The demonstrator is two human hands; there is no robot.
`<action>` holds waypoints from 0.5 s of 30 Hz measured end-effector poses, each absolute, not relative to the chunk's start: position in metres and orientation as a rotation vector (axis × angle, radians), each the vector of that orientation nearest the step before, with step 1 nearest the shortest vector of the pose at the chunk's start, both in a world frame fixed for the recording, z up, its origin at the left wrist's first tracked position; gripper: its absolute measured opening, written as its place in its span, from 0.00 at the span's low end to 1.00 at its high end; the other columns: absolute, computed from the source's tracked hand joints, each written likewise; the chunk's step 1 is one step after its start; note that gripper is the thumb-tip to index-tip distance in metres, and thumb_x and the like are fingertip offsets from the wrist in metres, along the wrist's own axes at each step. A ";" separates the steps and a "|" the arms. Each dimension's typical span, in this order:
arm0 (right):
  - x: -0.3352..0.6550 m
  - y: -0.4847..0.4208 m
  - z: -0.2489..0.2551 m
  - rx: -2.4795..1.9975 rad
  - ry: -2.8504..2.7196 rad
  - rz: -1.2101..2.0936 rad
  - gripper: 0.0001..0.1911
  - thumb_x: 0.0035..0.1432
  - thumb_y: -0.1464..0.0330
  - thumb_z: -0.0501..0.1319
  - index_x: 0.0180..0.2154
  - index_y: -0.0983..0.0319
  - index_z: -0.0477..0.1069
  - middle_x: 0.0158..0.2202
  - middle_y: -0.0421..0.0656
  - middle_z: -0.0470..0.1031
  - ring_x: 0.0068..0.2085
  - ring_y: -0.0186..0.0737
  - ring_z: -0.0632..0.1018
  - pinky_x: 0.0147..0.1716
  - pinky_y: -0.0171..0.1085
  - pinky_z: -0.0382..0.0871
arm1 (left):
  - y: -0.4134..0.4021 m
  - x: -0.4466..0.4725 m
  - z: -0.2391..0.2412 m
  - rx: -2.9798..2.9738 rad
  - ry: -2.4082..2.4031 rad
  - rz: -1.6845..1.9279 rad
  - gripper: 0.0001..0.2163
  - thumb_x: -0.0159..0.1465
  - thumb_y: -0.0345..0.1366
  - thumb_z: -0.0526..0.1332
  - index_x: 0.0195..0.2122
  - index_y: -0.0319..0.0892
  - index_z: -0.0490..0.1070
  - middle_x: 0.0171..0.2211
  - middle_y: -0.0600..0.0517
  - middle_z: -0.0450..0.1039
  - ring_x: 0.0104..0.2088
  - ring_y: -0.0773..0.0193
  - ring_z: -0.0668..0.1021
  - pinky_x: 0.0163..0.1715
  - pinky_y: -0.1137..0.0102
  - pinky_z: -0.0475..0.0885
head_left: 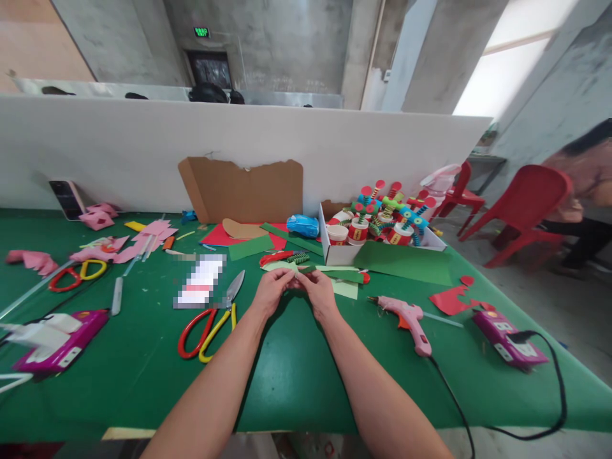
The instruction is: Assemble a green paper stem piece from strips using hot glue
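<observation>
My left hand and my right hand meet fingertip to fingertip above the table, both pinched closed. Between the fingers are pieces of green paper, dark and light, largely hidden by the thumbs. Just beyond the hands lie a red-handled tool, a folded green paper spring and a pale green paper piece. Large scissors with red and yellow handles rest beside my left forearm. To the right lies a pink hot glue gun with a clear glue stick in it.
A white box of colourful paper-and-cup figures stands back right. Purple power strips lie at both sides, with cables trailing. Pink paper scraps, a phone and brown cardboard line the back. A person sits beyond the red chair.
</observation>
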State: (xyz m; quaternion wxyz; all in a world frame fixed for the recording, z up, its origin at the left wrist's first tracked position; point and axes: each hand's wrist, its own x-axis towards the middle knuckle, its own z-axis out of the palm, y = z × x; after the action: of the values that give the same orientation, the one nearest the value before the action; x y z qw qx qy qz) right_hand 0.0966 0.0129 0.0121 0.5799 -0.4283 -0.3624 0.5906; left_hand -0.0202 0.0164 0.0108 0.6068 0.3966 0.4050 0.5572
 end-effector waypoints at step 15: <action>0.096 0.011 0.015 -0.978 -0.833 1.425 0.18 0.35 0.63 0.73 0.31 0.61 0.75 0.21 0.35 0.74 0.26 0.35 0.77 0.33 0.38 0.76 | 0.019 -0.023 0.008 0.895 0.994 1.338 0.16 0.40 0.44 0.76 0.22 0.38 0.75 0.20 0.54 0.72 0.23 0.68 0.73 0.28 0.72 0.69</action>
State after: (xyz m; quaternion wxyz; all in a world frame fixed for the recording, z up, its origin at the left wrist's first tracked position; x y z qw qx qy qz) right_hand 0.0956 0.0106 0.0154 0.5742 -0.4174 -0.3555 0.6080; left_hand -0.0230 0.0185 0.0076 0.5848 0.3839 0.4262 0.5736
